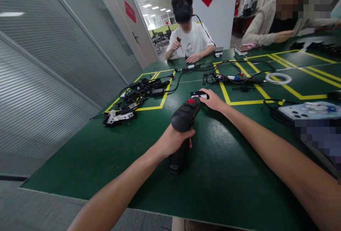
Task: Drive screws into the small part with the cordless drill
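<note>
My left hand (173, 140) is wrapped round the handle of a black cordless drill (185, 114) with a red switch on top. The drill points away from me, and its front end is hidden behind its body. Beyond it, my right hand (212, 99) has its fingers closed on the right side of a small black-and-white block (198, 94) on the table. The drill's nose overlaps the block in this view, so I cannot tell whether they touch.
Tangled black cables (146, 89) lie left on the green table (112, 163), inside yellow tape. A torn black-and-white packet (119, 117) sits nearer. Rightward are a corded tool (237, 78), a white ring (278, 78) and a phone (309, 111). Across sits a person holding a screwdriver (179, 41); another sits right.
</note>
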The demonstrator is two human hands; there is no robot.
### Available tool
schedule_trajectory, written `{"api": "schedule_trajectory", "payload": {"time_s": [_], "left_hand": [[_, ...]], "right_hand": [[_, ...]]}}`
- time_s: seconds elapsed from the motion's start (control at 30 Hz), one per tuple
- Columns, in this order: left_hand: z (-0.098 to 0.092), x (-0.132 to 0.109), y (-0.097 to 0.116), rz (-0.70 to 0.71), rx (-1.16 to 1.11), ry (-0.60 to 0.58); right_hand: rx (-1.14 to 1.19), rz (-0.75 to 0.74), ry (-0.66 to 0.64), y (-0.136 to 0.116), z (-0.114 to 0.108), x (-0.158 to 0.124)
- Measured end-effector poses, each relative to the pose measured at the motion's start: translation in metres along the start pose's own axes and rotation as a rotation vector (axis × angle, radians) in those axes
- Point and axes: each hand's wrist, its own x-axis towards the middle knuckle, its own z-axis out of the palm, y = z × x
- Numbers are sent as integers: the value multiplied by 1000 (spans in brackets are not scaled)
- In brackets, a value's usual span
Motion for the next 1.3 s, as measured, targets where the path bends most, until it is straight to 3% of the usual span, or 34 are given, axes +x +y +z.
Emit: {"api": "schedule_trajectory", "payload": {"time_s": [0.23,0.87,1.3], "left_hand": [[-1,6,-7,32,-17,29],[3,6,1,12,-25,52],[0,7,-6,48,-11,18]], "right_hand": [[0,-20,-8,2,2,5],[-3,-49,81,1,5,4],[-4,-53,81,0,3,2]]}}
